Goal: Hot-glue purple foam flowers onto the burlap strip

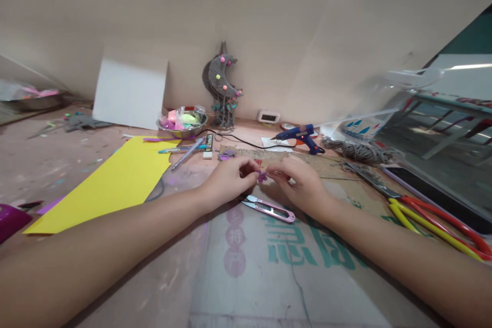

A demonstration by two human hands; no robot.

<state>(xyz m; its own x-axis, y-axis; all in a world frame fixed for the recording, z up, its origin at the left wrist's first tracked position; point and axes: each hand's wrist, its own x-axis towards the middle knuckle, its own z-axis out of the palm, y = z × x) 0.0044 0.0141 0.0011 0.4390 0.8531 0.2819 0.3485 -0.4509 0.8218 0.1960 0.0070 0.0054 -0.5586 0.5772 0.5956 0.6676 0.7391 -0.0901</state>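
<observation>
A small purple flower-shaped piece [262, 177] is pinched between the fingertips of my left hand [230, 179] and my right hand [298, 182]. Both hands are closed on it from either side, above the table's middle. Just below lie pink-handled thread snips [271, 210], with their blade tips partly behind my left hand. Beyond my left hand sits a small purple cluster [226, 155], too small to make out well. Under my hands spreads a printed cardboard sheet [246, 292] with a clear cover.
Yellow paper [111, 179] and pens [187, 154] lie left. A blue glue gun [302, 136] stands behind my right hand. At right are large scissors [434, 215], a phone [442, 197] and grey yarn [357, 151]. A moon ornament [221, 79] and a bowl [182, 130] stand at the back.
</observation>
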